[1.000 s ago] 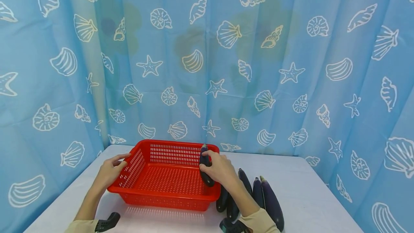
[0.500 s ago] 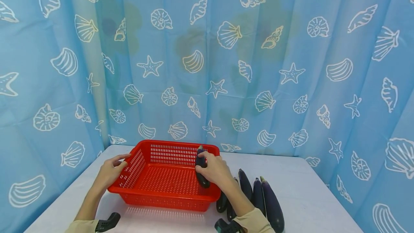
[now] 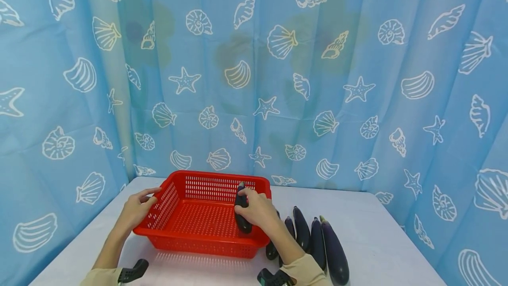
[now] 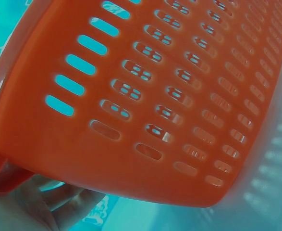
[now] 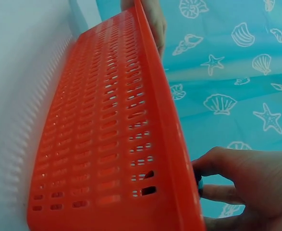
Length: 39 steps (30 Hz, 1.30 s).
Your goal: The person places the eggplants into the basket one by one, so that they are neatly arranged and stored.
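A red plastic basket [image 3: 206, 244] with slotted walls sits on the white table. My left hand [image 3: 136, 208] holds its left rim, thumb and fingers at the edge; in the left wrist view the fingers [image 4: 73, 207] show past the rim. My right hand [image 3: 258, 208] pinches a dark purple eggplant [image 3: 243, 222] between thumb and fingers, over the right part of the basket with its stem end pointing away. In the right wrist view the basket wall hides most of that eggplant, beside the right hand [image 5: 251, 183].
Several more eggplants [image 3: 333, 250] lie side by side on the table [image 3: 377, 233], right of the basket and partly under the right forearm. A blue curtain [image 3: 278, 78] with white shell prints hangs behind and along both sides.
My right hand has moved left with the eggplant, from the basket's right wall further over its inside. The left hand and the basket have stayed put.
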### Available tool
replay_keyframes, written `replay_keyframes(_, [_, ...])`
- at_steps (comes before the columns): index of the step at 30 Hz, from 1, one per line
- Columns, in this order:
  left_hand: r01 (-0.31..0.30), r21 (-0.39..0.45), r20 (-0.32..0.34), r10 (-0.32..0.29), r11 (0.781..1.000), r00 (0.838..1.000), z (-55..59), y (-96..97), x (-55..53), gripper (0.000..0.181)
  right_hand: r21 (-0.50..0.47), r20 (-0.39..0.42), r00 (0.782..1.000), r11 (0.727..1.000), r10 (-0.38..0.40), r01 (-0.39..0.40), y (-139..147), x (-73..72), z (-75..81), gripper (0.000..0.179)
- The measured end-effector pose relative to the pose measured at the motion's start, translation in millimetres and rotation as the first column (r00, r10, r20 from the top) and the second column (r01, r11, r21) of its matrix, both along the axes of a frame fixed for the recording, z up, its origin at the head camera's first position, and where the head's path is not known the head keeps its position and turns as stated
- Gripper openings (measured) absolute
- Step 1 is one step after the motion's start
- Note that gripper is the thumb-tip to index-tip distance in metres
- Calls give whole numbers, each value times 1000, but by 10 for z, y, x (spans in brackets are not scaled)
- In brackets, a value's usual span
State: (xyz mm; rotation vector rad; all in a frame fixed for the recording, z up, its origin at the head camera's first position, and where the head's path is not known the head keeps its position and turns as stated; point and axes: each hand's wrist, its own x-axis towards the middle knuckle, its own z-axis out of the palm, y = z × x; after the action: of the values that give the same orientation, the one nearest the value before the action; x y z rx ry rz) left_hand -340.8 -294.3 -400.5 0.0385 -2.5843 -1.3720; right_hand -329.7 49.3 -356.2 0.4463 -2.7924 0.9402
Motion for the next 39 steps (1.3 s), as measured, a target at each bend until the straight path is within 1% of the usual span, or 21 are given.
replay_keyframes(12, [0, 4, -9, 0, 1000, 1000, 11, -7, -35, 47, -39, 56, 998, 999, 5, -2, -62, 3, -42, 48])
replay_keyframes(16, [-1, 5, -1, 1, 1000, 1000, 12, -4, -31, 48, -37, 78, 997, 999, 4, -1, -92, -5, -76, 48])
replay_keyframes(22, [0, 10, 7, 0, 1000, 1000, 7, 0, -26, 48, -18, 86, 996, 1000, 11, -10, -131, -16, -116, 45])
replay_keyframes(32, [-1, 13, 11, 0, 1000, 1000, 7, -6, -15, 48, -36, 123, 992, 999, 13, -9, -209, -17, -162, 44])
replay_keyframes(39, [3, 18, 8, -3, 1000, 1000, 10, -8, -10, 48, -51, 155, 987, 998, 30, -22, -250, -25, -182, 43])
